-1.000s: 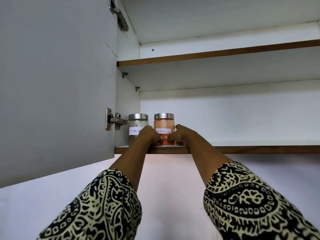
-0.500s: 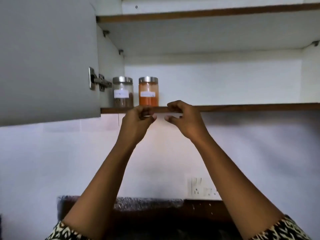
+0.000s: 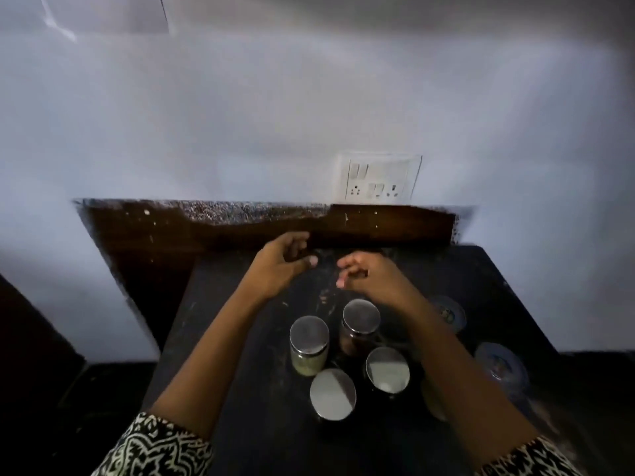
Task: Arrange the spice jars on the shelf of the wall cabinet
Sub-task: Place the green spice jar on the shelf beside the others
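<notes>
Several spice jars with round steel lids stand on a dark countertop [image 3: 240,424] below me. One with pale yellow-green contents [image 3: 308,341] is at the left, a dark-filled jar [image 3: 360,321] is behind it, and two more [image 3: 332,393] [image 3: 387,370] stand nearer. Another jar [image 3: 433,400] is partly hidden under my right forearm. My left hand [image 3: 283,266] and right hand [image 3: 367,274] hover over the counter just beyond the jars, fingers loosely curled, holding nothing. The cabinet shelf is out of view.
A white switch and socket plate [image 3: 378,180] is on the wall above a dark backsplash [image 3: 240,225]. Two round dark-blue lidded containers [image 3: 448,312] [image 3: 500,367] sit on the right of the counter. The counter's left edge drops off near a dark gap.
My view has swung down from the cabinet shelf to the countertop. Both hands let go of the orange jar on the shelf and came down empty to just above the counter jars.
</notes>
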The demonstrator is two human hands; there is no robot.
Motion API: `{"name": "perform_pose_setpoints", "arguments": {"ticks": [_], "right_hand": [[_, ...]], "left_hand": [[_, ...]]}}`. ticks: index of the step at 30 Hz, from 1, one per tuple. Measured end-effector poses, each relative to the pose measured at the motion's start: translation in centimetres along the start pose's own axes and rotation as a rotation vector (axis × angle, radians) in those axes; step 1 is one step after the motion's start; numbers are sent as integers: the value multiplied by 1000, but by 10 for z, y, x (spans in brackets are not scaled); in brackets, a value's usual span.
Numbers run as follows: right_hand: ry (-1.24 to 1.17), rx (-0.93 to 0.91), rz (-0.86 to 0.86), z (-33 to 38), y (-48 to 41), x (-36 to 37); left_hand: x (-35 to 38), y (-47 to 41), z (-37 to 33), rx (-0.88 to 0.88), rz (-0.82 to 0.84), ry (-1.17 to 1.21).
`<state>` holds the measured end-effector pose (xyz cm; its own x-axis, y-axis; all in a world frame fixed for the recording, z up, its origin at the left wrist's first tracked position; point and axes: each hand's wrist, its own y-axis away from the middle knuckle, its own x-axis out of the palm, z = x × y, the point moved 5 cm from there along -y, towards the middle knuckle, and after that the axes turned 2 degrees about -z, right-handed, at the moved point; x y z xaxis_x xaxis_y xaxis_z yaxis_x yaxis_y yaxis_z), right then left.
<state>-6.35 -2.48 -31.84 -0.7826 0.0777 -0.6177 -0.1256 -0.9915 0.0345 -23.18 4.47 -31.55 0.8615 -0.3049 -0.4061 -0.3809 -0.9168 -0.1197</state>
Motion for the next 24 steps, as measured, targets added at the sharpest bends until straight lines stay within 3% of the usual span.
{"name": "perform_pose_setpoints", "arguments": {"ticks": [5, 10, 19, 24], "right_hand": [[228, 151, 171, -62, 1, 69], [308, 112, 245, -70, 0, 103], [376, 139, 205, -79, -1, 122], [217, 92, 198, -49, 3, 90]], "left_hand": [[29, 28, 83, -189, 258, -226], [49, 41, 110, -235, 361, -320], [66, 44, 132, -236, 271, -390], [44, 38, 103, -130, 158, -333]]}}
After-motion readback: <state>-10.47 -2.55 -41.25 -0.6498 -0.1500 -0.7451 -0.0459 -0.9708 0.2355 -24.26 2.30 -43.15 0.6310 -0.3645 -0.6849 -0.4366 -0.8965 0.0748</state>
